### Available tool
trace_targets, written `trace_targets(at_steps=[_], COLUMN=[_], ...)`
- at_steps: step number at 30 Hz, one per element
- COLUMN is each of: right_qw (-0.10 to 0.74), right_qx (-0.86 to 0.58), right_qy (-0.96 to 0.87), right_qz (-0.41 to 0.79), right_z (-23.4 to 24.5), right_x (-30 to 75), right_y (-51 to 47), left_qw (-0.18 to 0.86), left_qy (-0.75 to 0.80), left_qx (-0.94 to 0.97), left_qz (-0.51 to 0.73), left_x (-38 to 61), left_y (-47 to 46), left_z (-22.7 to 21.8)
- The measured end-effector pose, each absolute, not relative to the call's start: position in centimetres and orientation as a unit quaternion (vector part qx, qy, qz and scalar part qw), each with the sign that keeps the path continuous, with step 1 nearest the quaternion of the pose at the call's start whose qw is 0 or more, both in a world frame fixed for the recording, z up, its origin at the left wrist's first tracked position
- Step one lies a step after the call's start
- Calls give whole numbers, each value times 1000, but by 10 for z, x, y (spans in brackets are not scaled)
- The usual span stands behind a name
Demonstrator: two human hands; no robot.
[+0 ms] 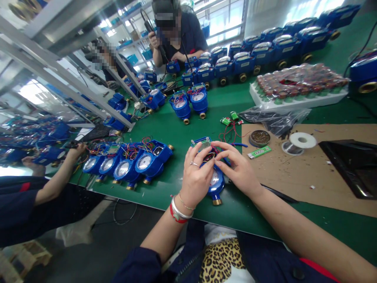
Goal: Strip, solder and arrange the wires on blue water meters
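Centre of frame, near the desk (176,125) edge: our left hand (196,179) had its grip clamped on the blue meter (217,184), our right hand (240,169) pinched its wires (209,157); we judged firm bracing and gentle wire handling best.

Four blue meters (126,163) in a row, left on green table (176,131). Solder spool (299,142), round tin (259,138), lighter (259,152) on cardboard (309,177).
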State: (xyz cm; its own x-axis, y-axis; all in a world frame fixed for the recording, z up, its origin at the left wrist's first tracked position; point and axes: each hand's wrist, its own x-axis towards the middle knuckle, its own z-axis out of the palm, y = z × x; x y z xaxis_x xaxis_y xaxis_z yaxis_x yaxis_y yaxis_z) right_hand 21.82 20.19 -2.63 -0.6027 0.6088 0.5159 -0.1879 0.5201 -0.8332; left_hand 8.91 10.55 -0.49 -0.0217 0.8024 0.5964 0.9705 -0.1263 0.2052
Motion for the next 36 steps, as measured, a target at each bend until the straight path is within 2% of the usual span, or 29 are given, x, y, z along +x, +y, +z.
trace_targets(at_steps=[18,25,32,36], right_qw=[459,465,468,504], right_qx=[-165,-170,-192,-251], right_qy=[-724,-715,-739,-710], right_qz=[488,494,445,423], right_z=[-34,-34,-34,-22], right_x=[216,215,215,228], right_y=[200,201,200,204], left_qw=[95,-6,-83,-113], left_qy=[-691,-678,-693,-686], left_qx=[-609,-590,-534,-520], left_qz=[-378,-437,-477,-497], left_x=[105,104,102,99], left_y=[106,107,108,107], left_z=[-3,-11,-13,-10])
